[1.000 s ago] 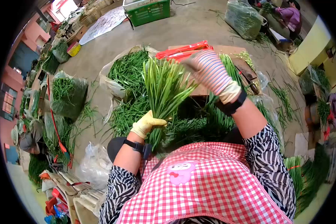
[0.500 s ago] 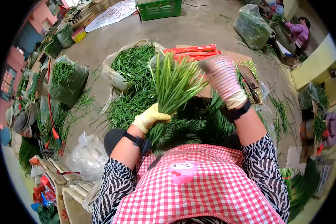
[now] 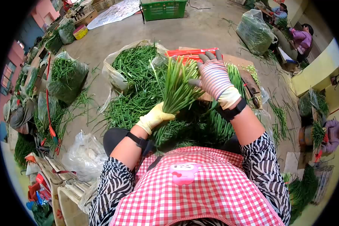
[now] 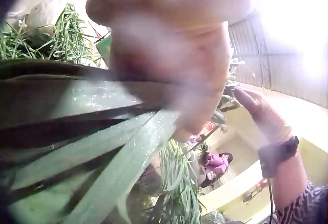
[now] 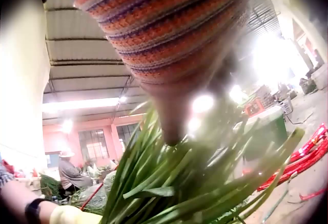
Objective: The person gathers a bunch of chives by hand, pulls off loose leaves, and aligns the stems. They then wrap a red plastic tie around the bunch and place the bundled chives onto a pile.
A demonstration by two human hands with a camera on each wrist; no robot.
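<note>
My left hand (image 3: 156,117), in a yellow glove, grips a bunch of garlic chives (image 3: 181,84) low down, its pale ends fanned upward. Flat green leaves (image 4: 102,152) hang close to the lens in the left wrist view. At the bunch's upper right is my right hand (image 3: 214,77), in a striped glove with dark fingertips. Its fingers are extended and the thumb lies at the upper stalks. From the right wrist, the striped glove (image 5: 174,39) appears over the fanned chives (image 5: 169,183), with one dark fingertip among them.
Loose chives (image 3: 135,67) fill an open plastic bag ahead. Red strips (image 3: 192,52) lie on a board, beside trimmed chives (image 3: 235,77) and a dark-handled tool (image 3: 254,98). Farther off are a green crate (image 3: 164,11), a stuffed bag (image 3: 255,32) and seated people.
My right hand was blurred in motion beside the bunch; now its fingers are extended and distinct. The left hand keeps its grip, and the bunch has shifted rightward in the head view.
</note>
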